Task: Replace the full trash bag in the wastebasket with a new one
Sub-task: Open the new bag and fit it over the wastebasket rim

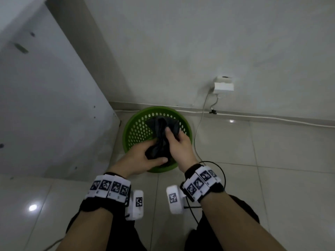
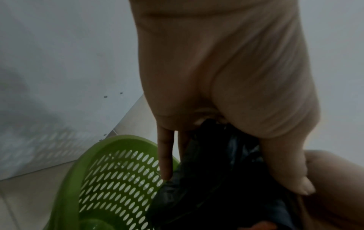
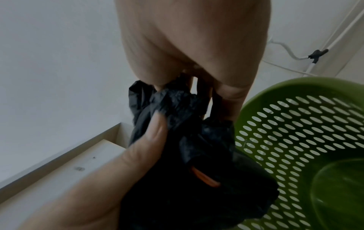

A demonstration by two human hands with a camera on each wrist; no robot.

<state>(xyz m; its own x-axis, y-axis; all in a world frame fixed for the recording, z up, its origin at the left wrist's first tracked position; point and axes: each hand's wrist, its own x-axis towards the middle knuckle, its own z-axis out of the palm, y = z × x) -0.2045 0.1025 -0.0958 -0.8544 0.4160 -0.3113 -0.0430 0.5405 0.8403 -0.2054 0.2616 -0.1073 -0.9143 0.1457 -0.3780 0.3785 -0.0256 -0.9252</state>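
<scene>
Two hands, one black trash bag, one green wastebasket.
The left hand [image 1: 143, 158] and right hand [image 1: 178, 142] both grip the crumpled black trash bag [image 1: 161, 134], fingers curled round it, above the perforated green wastebasket [image 1: 135, 130] on the tiled floor [image 1: 272, 160]. The wastebasket interior is partly hidden; no contents are discernible. An orange item [image 3: 204, 176] shows within the bag's folds, unidentifiable. One white wall adapter [image 1: 223, 86] sits behind.

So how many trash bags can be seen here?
1: a black trash bag, bunched between the left hand and right hand above the green wastebasket. Another could be hidden.
</scene>
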